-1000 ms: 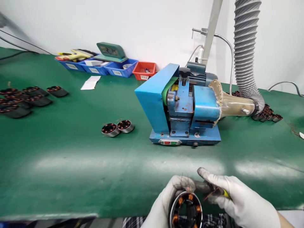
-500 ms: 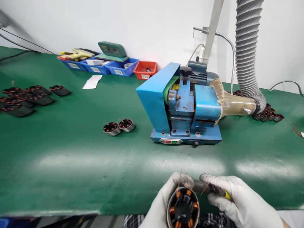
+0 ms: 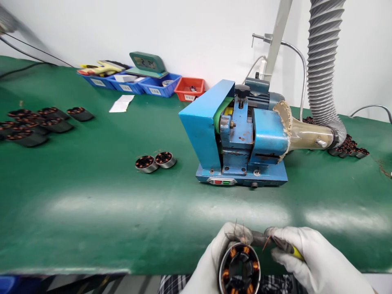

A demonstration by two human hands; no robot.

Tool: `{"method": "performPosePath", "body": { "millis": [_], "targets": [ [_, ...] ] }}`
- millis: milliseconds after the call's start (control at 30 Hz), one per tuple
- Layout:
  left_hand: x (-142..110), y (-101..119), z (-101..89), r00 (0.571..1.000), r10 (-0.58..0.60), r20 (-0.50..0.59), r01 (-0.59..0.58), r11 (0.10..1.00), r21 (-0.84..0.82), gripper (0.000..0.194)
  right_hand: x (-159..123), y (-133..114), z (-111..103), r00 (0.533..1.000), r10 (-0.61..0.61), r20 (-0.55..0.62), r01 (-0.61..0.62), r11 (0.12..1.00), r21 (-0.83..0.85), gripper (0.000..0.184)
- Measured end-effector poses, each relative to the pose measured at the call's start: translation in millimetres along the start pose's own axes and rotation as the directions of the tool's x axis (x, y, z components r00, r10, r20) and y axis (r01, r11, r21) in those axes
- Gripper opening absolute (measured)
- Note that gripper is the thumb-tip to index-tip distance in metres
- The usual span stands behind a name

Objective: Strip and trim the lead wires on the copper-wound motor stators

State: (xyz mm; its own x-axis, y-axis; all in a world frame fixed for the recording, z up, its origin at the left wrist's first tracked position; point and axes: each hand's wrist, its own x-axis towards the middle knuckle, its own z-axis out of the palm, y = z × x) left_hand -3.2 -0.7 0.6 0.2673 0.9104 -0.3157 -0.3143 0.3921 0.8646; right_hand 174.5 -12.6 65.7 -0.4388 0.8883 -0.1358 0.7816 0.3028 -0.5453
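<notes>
Copper coils [image 3: 255, 266] lined the round, black-and-silver metal motor ring [image 3: 221, 270], around which the white-gloved left hand [image 3: 214, 255] was clamped, near the front edge of the smooth green worktop [image 3: 107, 220]. Beside it, the white-gloved right hand [image 3: 312, 251] was closed on a small yellow-and-dark hand tool [image 3: 296, 253], with a thin copper wire [image 3: 266, 242] by its fingertips. Beyond them stood a blue metal belt machine [image 3: 202, 130], with 2 silver-sided rings [image 3: 147, 169] to its left, touching each other, and 1 orange-red plastic tray [image 3: 187, 96] behind, next to 3 blue plastic trays [image 3: 161, 91].
</notes>
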Motion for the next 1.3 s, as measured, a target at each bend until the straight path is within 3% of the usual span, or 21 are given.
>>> {"method": "performPosePath", "body": {
  "millis": [133, 300, 500, 667, 767, 867, 967, 1033, 1100, 1133, 1200, 1233, 1300],
  "targets": [
    [-1.7, -4.3, -3.1, 0.998, -0.045, -0.039, 0.038, 0.986, -0.164, 0.050, 0.9, -0.9, -2.4, 1.000, 0.002, 0.004, -0.002, 1.000, 0.011, 0.019],
    [-11.6, 4.7, -11.4, 0.996, -0.069, 0.057, 0.070, 0.998, 0.000, 0.033, 1.3, -4.5, -4.4, 1.000, 0.015, -0.007, -0.015, 0.997, 0.070, 0.017],
    [-15.9, 2.4, -21.1, 0.988, -0.067, 0.143, 0.065, 0.998, 0.016, 0.047, -0.2, -4.6, -4.2, 0.997, 0.076, 0.017, -0.078, 0.986, 0.147, 0.022],
    [-13.9, -1.1, -24.2, 0.975, -0.151, 0.161, 0.154, 0.988, -0.008, 0.053, -4.2, -1.0, 2.0, 0.994, 0.097, 0.049, -0.097, 0.995, -0.003, 0.028],
    [-15.3, 3.0, -21.2, 0.979, -0.129, 0.160, 0.134, 0.991, -0.020, 0.051, -7.4, 4.3, 6.3, 0.991, 0.111, 0.074, -0.105, 0.992, -0.073, 0.033],
    [-12.5, 3.4, -19.2, 0.985, -0.091, 0.149, 0.101, 0.993, -0.056, 0.043, -13.4, 25.9, 13.9, 0.976, 0.215, 0.031, -0.209, 0.969, -0.134, 0.031],
    [-5.1, -1.4, -19.0, 0.980, -0.137, 0.143, 0.147, 0.987, -0.058, 0.033, -19.7, 65.2, 23.9, 0.911, 0.405, -0.079, -0.410, 0.873, -0.265, 0.032],
    [-2.5, -3.0, -16.3, 0.981, -0.150, 0.126, 0.157, 0.987, -0.042, 0.038, -21.6, 90.2, 30.6, 0.860, 0.487, -0.152, -0.508, 0.784, -0.357, 0.036],
    [-4.1, -1.0, -9.1, 0.987, -0.122, 0.104, 0.127, 0.991, -0.042, 0.054, -21.4, 103.1, 38.1, 0.847, 0.469, -0.250, -0.531, 0.742, -0.408, 0.043],
    [-5.7, 0.9, -3.9, 0.992, -0.100, 0.081, 0.103, 0.994, -0.043, 0.061, -20.8, 102.9, 42.8, 0.855, 0.417, -0.309, -0.514, 0.761, -0.395, 0.048],
    [-8.2, 4.0, 7.9, 0.996, -0.074, 0.046, 0.076, 0.996, -0.040, 0.070, -18.8, 89.1, 55.1, 0.872, 0.269, -0.408, -0.388, 0.889, -0.242, 0.051],
    [-7.9, 4.6, 13.6, 0.997, -0.065, 0.033, 0.066, 0.997, -0.035, 0.072, -17.4, 77.0, 62.5, 0.864, 0.199, -0.463, -0.277, 0.955, -0.106, 0.049],
    [-3.1, 3.8, 22.6, 0.998, -0.058, 0.027, 0.058, 0.998, -0.019, 0.069, -13.7, 48.7, 78.3, 0.813, 0.119, -0.570, -0.047, 0.989, 0.141, 0.049]
  ]
}}
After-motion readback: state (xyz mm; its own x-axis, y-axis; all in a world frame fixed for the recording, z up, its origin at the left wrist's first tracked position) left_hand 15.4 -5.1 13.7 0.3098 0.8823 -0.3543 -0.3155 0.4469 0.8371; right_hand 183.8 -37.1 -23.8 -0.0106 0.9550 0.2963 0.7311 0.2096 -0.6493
